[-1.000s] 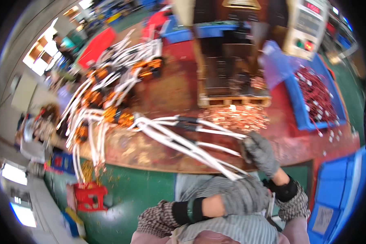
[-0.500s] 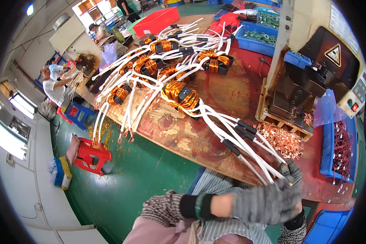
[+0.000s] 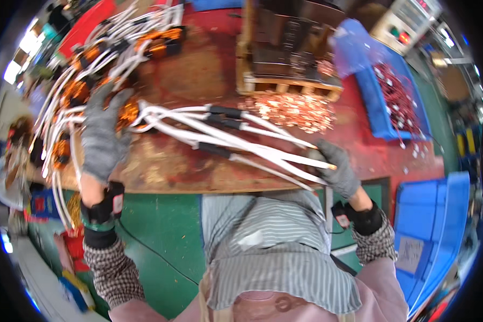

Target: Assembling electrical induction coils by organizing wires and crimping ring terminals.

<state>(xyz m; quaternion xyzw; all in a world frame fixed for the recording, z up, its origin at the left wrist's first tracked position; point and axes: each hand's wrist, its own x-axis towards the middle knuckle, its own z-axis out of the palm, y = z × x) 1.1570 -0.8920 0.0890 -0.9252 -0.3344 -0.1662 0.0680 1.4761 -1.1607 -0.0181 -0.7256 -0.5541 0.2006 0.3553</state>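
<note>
A copper-wound coil [image 3: 127, 114] lies on the table at left, with several thick white cables [image 3: 241, 140] running right from it. Black sleeves [image 3: 213, 149] sit on some of these cables. My left hand [image 3: 103, 137], in a grey glove, reaches over the coil with its fingers spread and partly covers it. At the cables' far ends, my right hand [image 3: 339, 169], gloved too, is closed round some of them. Copper-coloured tips stick out near its fingers. One lower cable ends just left of that hand.
A pile of copper terminals [image 3: 298, 111] lies before a dark press machine [image 3: 290, 51]. More coils with white cables [image 3: 72, 94] crowd the left. At right are a blue tray of dark red wires [image 3: 378, 102] and a blue bin [image 3: 429, 225] beside the table.
My left hand has left the cable ends and swung left to the coil. My right hand stays at the ends. The view has turned, so the table now runs straight across.
</note>
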